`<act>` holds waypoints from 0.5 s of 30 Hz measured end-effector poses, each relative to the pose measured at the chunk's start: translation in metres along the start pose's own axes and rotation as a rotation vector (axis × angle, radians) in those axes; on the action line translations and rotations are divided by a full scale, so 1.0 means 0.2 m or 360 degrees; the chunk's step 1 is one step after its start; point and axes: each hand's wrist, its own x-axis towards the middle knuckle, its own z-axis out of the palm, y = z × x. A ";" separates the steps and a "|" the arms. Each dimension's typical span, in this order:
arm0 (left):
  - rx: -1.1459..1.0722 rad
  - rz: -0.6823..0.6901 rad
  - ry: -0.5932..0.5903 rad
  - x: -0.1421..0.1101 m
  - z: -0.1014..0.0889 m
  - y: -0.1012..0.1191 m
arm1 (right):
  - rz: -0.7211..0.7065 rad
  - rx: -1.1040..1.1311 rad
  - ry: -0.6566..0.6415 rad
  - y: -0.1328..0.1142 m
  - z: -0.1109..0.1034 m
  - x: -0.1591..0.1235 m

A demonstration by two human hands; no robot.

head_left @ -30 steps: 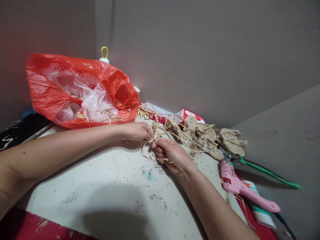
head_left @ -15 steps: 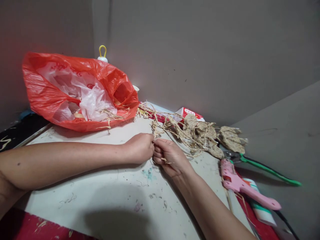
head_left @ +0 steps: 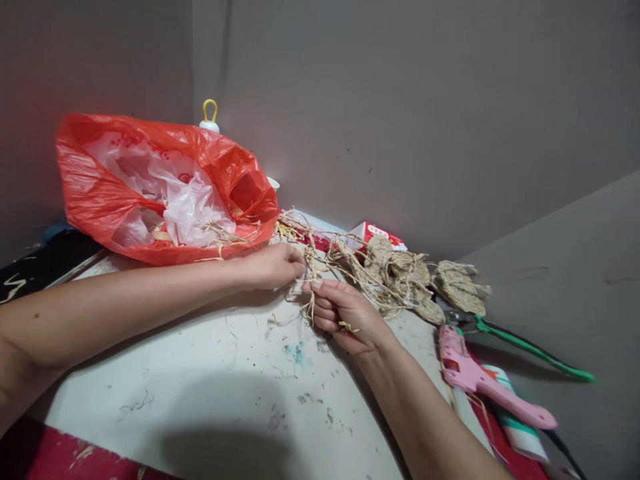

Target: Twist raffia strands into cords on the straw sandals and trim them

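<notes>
My left hand (head_left: 273, 266) and my right hand (head_left: 343, 312) meet at the middle of a white board (head_left: 225, 373). Both pinch thin straw strands (head_left: 306, 293), fingertips almost touching. The strands trail back into a tangle of straw fibre (head_left: 325, 250) that runs toward the wall. Behind my right hand lies a pile of woven straw pieces (head_left: 405, 273), flat and coiled.
A red plastic bag (head_left: 150, 187) with white plastic inside lies at the back left. A pink glue gun (head_left: 480, 377) and green-handled shears (head_left: 520, 343) lie at the right. A red and white box (head_left: 375, 233) sits by the grey wall. A yellow-looped white object (head_left: 209, 117) stands behind the bag.
My left hand drew back toward me and then moved out again to the straw. Loose ends of the strands now hang below my fingertips. My right hand stayed nearly in place.
</notes>
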 end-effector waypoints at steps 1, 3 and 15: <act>-0.0143 -0.0052 -0.0152 0.01 0.02 -0.02 | 0.0017 -0.0015 -0.0028 0.00 -0.01 0.00; -0.0337 -0.0118 -0.0349 0.01 0.07 -0.06 | 0.0057 -0.0047 -0.0073 0.00 -0.02 0.01; 0.0430 0.0275 -0.0261 0.02 0.03 -0.06 | 0.0180 -0.0370 -0.0122 -0.03 -0.07 0.00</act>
